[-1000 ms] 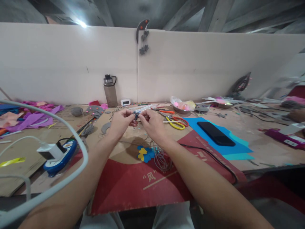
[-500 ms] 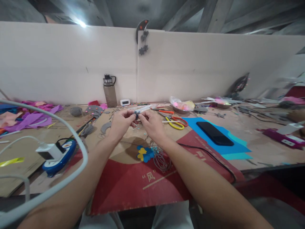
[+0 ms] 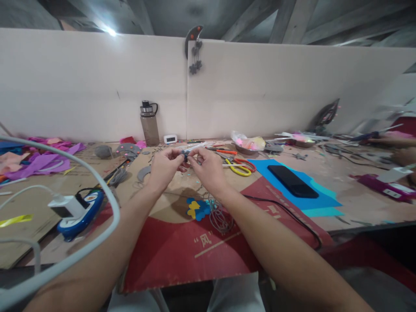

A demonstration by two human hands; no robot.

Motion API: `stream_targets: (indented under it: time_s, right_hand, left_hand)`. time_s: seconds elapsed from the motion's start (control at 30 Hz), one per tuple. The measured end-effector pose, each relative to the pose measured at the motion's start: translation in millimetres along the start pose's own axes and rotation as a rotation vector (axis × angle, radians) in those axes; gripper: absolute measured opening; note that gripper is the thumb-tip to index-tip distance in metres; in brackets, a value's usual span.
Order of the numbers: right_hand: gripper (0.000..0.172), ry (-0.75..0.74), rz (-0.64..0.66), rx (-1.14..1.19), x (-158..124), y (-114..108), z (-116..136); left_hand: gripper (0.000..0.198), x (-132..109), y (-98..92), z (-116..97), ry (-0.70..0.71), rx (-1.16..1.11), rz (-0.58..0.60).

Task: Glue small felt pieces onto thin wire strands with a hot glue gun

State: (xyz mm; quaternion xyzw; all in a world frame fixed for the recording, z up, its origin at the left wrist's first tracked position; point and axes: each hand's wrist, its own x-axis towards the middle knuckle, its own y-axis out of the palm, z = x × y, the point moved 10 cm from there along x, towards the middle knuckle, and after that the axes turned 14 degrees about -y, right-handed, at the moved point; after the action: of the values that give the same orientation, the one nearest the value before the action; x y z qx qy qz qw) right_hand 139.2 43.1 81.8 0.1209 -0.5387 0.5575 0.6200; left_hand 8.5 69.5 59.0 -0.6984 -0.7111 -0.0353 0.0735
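Both hands meet over the middle of the cardboard, fingertips pinched on a small dark blue-grey piece (image 3: 185, 154) whose kind I cannot make out. My left hand (image 3: 166, 167) closes on its left side, and my right hand (image 3: 208, 169) on its right. Below them lie blue and yellow flower-like cutouts (image 3: 197, 209) beside a loose coil of grey cord (image 3: 221, 216). A grey crescent piece (image 3: 143, 174) rests left of my left hand. Yellow-handled pliers (image 3: 239, 170) and orange-red handled scissors (image 3: 248, 164) lie right of my right hand.
A black phone (image 3: 292, 181) lies on blue sheets (image 3: 320, 201) at right. A water bottle (image 3: 150, 125) stands by the white partition. At left are a blue power strip (image 3: 81, 219), a white cable (image 3: 112, 203) and purple scraps (image 3: 58, 164). Another person's hand (image 3: 404, 156) shows at far right.
My hands stay in nearly the same place, with the right fingers shifted slightly around the small piece. At far right, the other person's hand has come further into view with a dark tool.
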Motion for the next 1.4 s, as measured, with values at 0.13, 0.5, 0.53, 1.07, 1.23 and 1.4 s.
stream_targets:
  time_s: [0.13,0.5,0.53,1.07,1.23,1.4]
  right_hand:
    - [0.01,-0.023,0.001,-0.044,0.7,0.5,1.0]
    - [0.018,0.153,-0.035,0.123,-5.7,7.1,-19.8]
    - [0.018,0.165,-0.043,0.132,-6.1,7.1,-21.7]
    - [0.02,0.151,-0.01,0.071,-3.8,4.2,-17.0]
    - [0.022,0.114,-0.001,0.033,-2.6,2.6,-11.7]
    - [0.025,0.129,0.016,0.008,-3.2,3.9,-12.0]
  left_hand:
    - [0.018,-1.0,0.1,-1.0,0.0,-0.009,-0.001]
    - [0.015,-3.5,9.4,-3.1,0.022,0.017,0.082]
    - [0.014,-3.7,11.0,-2.4,0.014,0.019,0.099]
    - [0.017,-6.6,16.4,-6.5,0.028,0.07,0.149]
    - [0.016,-5.9,13.5,-4.5,0.027,0.07,0.119]
    - [0.018,-4.1,12.2,-1.8,0.004,0.021,0.12]
